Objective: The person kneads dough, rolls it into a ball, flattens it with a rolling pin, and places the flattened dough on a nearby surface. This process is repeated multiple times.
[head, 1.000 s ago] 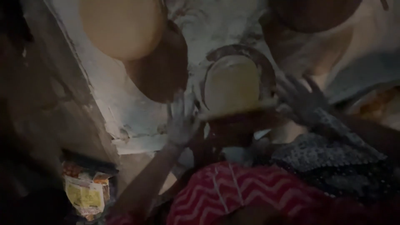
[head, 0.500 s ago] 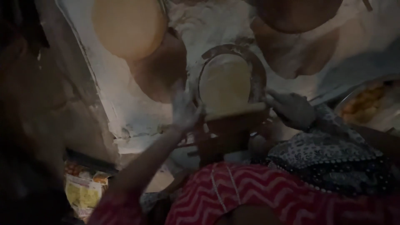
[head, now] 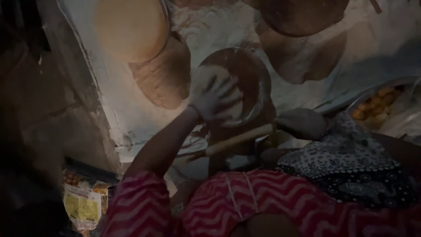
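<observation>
Fingers (head: 221, 85) of left hand (head: 212, 98) spread on dough disc (head: 209, 74).

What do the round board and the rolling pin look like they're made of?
The round board looks like dark wood, matte and dusted with pale flour; the dim light leaves it open. The rolling pin looks like lighter bare wood, a smooth tan cylinder. The left hand presses pale dough on the board.

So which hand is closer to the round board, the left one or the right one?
Left. The left hand is spread flat on the round board, floury, over a pale piece of dough. The right hand sits off the board's lower right, by the rolling pin.
</observation>
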